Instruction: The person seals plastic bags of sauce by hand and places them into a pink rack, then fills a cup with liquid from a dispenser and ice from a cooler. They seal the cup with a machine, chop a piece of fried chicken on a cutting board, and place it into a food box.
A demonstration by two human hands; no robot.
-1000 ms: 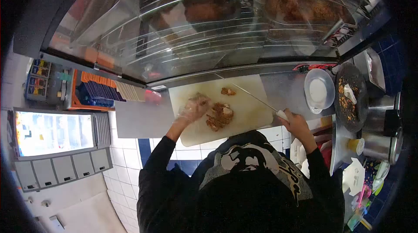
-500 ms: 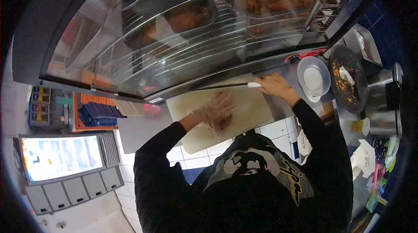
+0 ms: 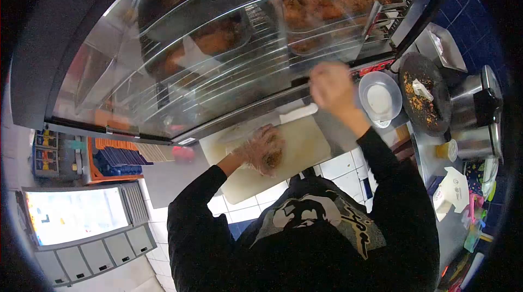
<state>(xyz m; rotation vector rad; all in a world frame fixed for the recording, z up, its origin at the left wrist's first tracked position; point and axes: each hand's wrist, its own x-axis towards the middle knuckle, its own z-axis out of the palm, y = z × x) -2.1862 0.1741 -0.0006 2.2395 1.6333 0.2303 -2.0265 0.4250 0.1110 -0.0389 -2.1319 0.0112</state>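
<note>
On the white cutting board, my left hand, in a clear plastic glove, curls over a browned, fried-looking piece of food. Part of that piece is hidden beneath the fingers. A knife with a white handle lies along the board's far edge, its blade pointing left. My right hand is raised above and to the right of the knife handle, apart from it. Motion smears its fingers in front of the glass cabinet's lower edge.
A glass display cabinet with wire racks and browned food borders the board's far side. To the right are a clear plastic tub, a dark stone mortar with crumbs and a steel pot. A white box sits nearer.
My right hand has let go of the knife and risen toward the cabinet. The knife now rests on the board's far edge. My left hand stays on the food.
</note>
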